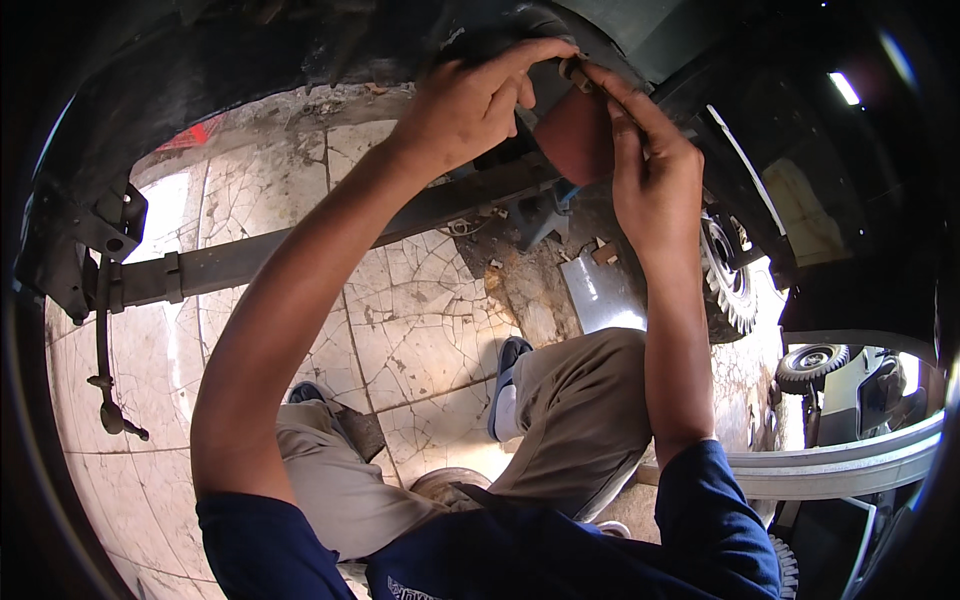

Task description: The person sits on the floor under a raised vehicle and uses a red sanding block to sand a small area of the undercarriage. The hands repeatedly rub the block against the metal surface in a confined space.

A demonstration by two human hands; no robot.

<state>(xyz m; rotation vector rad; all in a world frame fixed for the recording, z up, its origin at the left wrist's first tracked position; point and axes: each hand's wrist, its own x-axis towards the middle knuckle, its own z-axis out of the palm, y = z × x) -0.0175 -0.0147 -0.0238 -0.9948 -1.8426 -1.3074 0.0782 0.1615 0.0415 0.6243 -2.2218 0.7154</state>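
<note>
Both arms reach up to the underside of a dark vehicle body (270,60). A small, dull brass-coloured cylindrical metal piece (577,74) sits between my fingertips. My left hand (455,110) has its index finger stretched to the piece's upper end, with the other fingers curled; its thumb is hidden. My right hand (655,165) pinches the piece from the right between thumb and fingers. Beside those fingers hangs a curved reddish-brown sheet (574,138), which looks like sandpaper; whether the right fingers grip it too is hard to make out.
A dark steel beam (220,263) crosses below my hands, with a bracket and rod (104,340) at its left end. Cracked tiles (420,330) cover the floor. A metal plate (603,290) lies there. Knobbly tyres (735,280) and a pale curved rail (850,460) stand at right.
</note>
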